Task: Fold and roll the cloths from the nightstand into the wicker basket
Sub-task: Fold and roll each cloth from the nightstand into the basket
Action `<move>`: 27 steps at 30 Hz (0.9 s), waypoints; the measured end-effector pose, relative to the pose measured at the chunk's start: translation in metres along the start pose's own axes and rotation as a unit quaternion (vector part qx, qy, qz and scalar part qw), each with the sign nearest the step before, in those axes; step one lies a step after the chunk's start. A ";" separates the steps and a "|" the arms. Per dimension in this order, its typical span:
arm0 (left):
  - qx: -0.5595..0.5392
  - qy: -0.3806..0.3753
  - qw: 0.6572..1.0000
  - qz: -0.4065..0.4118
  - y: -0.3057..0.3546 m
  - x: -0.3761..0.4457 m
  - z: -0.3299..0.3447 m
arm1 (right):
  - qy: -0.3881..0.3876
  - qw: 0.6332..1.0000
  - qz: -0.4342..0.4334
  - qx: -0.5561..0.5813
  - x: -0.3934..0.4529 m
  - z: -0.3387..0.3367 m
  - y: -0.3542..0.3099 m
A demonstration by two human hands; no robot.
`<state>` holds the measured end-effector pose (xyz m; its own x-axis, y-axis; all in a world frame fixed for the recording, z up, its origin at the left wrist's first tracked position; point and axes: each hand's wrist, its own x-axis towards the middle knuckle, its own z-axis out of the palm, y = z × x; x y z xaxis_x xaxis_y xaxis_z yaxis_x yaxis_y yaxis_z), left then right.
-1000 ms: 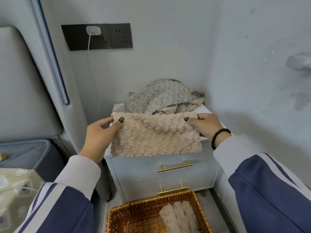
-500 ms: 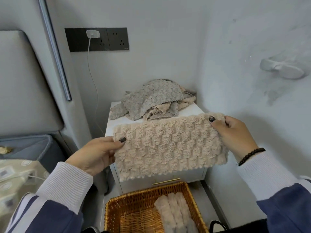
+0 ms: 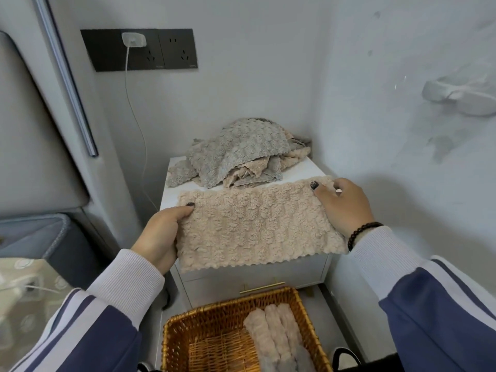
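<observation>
Cloth [image 3: 257, 224] of a beige, bubbly weave is held stretched in a folded band in front of the nightstand [image 3: 303, 167], above the near edge of its top. The left hand [image 3: 161, 234] is clamped on the left end, thumb on the upper face and the fingers hidden beneath. The right hand [image 3: 341, 208] is clamped on the right end in the same way, with a bead bracelet [image 3: 362, 232] at the wrist. The two hands are well apart, so the band is kept nearly flat with only a slight sag along its scalloped near edge.

The material is judged to be light, soft and limp, with a fluffy pile that should grip itself and is unlikely to slip. No stiffness can be expected: any unsupported part will droop, and the fold may fall open if one end is let go. Hold is best kept at the two short ends, layers pinched together. For rolling, one end would be turned over while the other is kept taut.

A heap of grey and beige cloths [image 3: 239, 154] lies at the far side of the nightstand top, not yet folded. The wicker basket [image 3: 177, 326] stands on the floor just near the nightstand, and three rolled cloths [image 3: 276, 336] lie side by side in its right half; the left half is bare.
</observation>
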<state>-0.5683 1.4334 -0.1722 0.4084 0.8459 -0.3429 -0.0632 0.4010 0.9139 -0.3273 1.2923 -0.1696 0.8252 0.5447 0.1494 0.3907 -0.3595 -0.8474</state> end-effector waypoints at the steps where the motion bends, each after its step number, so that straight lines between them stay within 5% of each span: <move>1: 0.017 0.001 1.000 0.005 0.000 0.002 0.002 | 0.001 1.000 0.000 0.002 -0.001 0.002 -0.003; 8: 0.095 -0.041 0.995 0.008 -0.013 0.008 0.017 | -0.052 0.997 -0.023 0.060 -0.027 0.031 -0.029; 19: 0.046 -0.070 0.995 0.046 -0.022 0.000 0.031 | -0.174 0.979 -0.076 0.069 -0.064 0.073 -0.050; 27: -0.035 -0.106 0.994 -0.004 -0.012 -0.004 0.027 | -0.248 0.946 -0.059 0.199 -0.070 0.085 -0.062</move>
<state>-0.5447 1.4156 -0.1756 0.5910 0.7530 -0.2894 -0.1203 0.4370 0.8914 -0.4439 1.3411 -0.1710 0.4534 0.8877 0.0799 0.2012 -0.0146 -0.9794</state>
